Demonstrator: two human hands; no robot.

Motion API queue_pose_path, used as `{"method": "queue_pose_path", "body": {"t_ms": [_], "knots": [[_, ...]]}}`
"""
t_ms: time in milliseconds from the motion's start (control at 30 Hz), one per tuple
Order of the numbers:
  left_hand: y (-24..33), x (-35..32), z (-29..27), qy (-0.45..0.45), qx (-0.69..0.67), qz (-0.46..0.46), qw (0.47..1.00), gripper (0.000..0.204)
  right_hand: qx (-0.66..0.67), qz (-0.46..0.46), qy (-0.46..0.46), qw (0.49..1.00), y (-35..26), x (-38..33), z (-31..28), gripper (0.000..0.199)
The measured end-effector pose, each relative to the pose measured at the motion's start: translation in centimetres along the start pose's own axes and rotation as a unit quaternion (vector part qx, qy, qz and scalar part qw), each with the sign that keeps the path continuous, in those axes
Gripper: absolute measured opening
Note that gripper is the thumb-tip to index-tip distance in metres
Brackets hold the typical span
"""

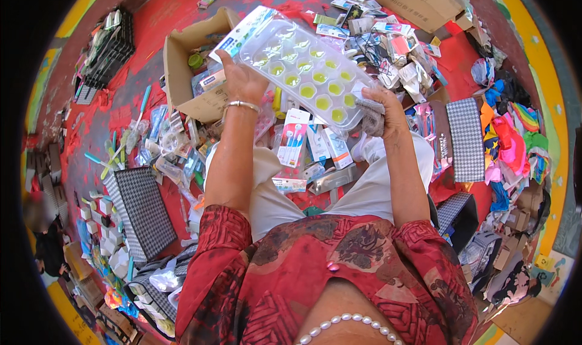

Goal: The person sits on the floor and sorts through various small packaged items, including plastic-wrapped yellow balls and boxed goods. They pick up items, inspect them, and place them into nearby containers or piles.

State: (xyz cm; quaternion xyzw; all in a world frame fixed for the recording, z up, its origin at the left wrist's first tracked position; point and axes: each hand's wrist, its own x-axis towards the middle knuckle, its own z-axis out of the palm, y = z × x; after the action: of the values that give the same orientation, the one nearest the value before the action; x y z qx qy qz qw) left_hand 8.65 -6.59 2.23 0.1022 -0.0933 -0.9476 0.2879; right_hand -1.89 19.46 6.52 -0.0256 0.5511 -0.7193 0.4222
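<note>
Both hands hold up a clear plastic ice cube tray (pixel 312 72) with rows of round yellow-green cup bottoms, tilted down to the right. My left hand (pixel 244 79) grips its left end, close to a white and blue label card (pixel 250 31). At the right end, my right hand (pixel 388 110) holds the tray's corner, with a crumpled grey cloth (pixel 371 119) also in its fingers and pressed against the tray. Beneath the tray, between my legs, lie a pink and white package (pixel 292 140) and a blue and white box (pixel 337 148).
An open cardboard box (pixel 182 72) stands beyond my left hand. Loose packaged goods (pixel 397 48) are heaped at the far right. Checkered bins (pixel 140 211) stand on the left, with another checkered box (pixel 465 140) on the right. Colourful fabrics (pixel 512 139) lie at the right edge.
</note>
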Motion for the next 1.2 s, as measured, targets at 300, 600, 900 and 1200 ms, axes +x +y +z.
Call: {"method": "queue_pose_path", "body": {"t_ms": [300, 600, 900, 1200], "knots": [[-4.6, -3.4, 1.1, -0.037, 0.018, -0.127, 0.991, 0.052, -0.261, -0.195, 0.150, 0.933, -4.2, 1.4, 3.4, 0.026], [-3.7, -2.6, 1.0, 0.039, 0.058, -0.128, 0.989, 0.045, -0.569, -0.558, -0.007, 0.604, 0.0, 1.1, 8.9, 0.014], [-3.1, -2.3, 0.6, 0.003, 0.045, -0.097, 0.994, 0.048, -0.542, -0.350, 0.379, 0.664, -7.9, 5.8, 1.3, 0.014], [-3.2, -2.4, 0.7, 0.007, 0.020, -0.125, 0.992, 0.044, -0.644, -0.576, 0.104, 0.494, 0.0, 3.8, 6.1, 0.007]]}}
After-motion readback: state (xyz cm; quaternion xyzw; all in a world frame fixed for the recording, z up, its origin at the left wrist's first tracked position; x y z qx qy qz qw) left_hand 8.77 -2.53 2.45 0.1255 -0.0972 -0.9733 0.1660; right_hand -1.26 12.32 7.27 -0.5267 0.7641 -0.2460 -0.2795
